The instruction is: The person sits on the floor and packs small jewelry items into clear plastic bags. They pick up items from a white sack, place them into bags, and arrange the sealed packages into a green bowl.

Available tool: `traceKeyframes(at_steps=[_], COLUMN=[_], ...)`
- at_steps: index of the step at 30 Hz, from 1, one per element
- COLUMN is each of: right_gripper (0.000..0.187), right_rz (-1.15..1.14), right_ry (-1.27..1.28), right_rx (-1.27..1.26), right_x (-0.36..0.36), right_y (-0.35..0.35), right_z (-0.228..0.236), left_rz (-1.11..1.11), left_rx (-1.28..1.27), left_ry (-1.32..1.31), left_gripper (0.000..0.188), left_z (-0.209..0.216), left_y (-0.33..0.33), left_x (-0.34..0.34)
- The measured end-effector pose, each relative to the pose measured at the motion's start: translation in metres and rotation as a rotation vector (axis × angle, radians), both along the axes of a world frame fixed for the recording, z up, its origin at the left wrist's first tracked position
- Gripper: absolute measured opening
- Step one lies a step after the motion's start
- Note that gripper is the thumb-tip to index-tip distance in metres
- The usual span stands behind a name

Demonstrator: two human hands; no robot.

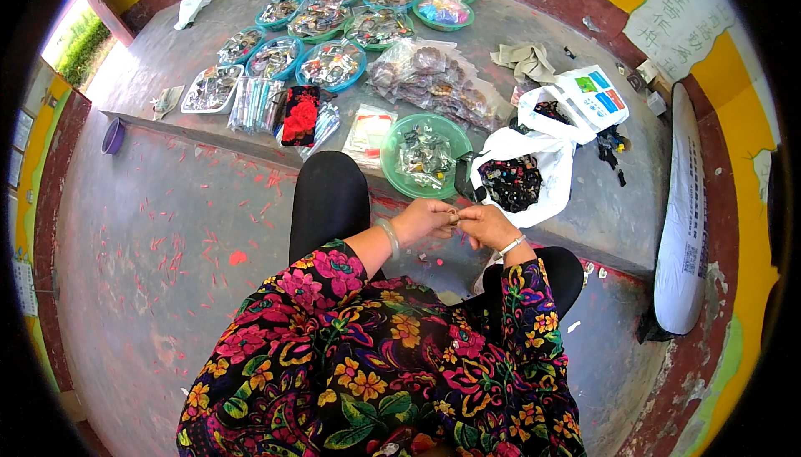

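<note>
My left hand point(422, 222) and my right hand point(491, 227) meet in front of my knees, fingers pinched together. Whatever they hold is too small to make out. Just beyond them, a green plastic basin point(389, 155) holds small clear packets point(425, 155). Right of the basin stands an open white bag point(554, 183), with a tangle of small black and coloured pieces point(511, 183) inside. The bag is close to my right hand, and the basin's near rim is close to my left.
Several basins point(332, 66) of packaged small goods crowd the raised ledge ahead. Clear bags of brown items point(434, 77), a red-and-black floral cloth point(300, 115) and a second white bag point(588, 106) lie nearer. A long wrapped board point(680, 223) leans at the right. Red scraps litter the floor.
</note>
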State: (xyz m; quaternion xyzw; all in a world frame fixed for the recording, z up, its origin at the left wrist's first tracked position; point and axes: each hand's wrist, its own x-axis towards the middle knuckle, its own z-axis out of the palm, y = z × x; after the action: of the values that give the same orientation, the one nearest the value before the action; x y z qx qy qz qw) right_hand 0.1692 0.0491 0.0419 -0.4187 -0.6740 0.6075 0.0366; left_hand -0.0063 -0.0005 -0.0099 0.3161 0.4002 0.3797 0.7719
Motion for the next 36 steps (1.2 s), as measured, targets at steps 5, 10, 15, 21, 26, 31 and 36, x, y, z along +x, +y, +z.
traceKeyframes(at_steps=[5,10,15,21,26,31,36], right_gripper=[0.020,0.021,0.022,0.023,0.021,0.021,0.020], right_rz=[-0.088,-0.133,-0.288,-0.297,-0.292,-0.322,-0.291], right_ry=[-0.007,-0.042,0.108,0.151,0.098,0.041,0.087], right_rx=[0.013,0.089,0.171,0.266,0.356,0.383,0.373], right_x=[-0.005,-0.010,-0.005,0.000,-0.001,-0.001,-0.003], right_y=[-0.002,-0.007,-0.007,-0.005,-0.006,-0.005,-0.007], right_z=[0.004,0.007,0.007,0.008,0.008,0.009,0.002], left_rz=[-0.017,0.046,0.089,0.119,0.099,0.109,0.079], left_rx=[0.075,0.100,0.084,0.038,0.003,-0.005,-0.006], left_ry=[0.039,0.087,0.103,0.055,-0.015,-0.060,-0.075], left_gripper=[0.024,0.024,0.023,0.019,0.017,0.017,0.017], left_z=[0.002,0.008,0.009,0.012,0.017,0.016,0.014], left_y=[0.001,0.000,0.002,0.001,0.000,0.001,0.001], left_x=[-0.003,-0.001,-0.001,0.002,0.001,0.001,0.000])
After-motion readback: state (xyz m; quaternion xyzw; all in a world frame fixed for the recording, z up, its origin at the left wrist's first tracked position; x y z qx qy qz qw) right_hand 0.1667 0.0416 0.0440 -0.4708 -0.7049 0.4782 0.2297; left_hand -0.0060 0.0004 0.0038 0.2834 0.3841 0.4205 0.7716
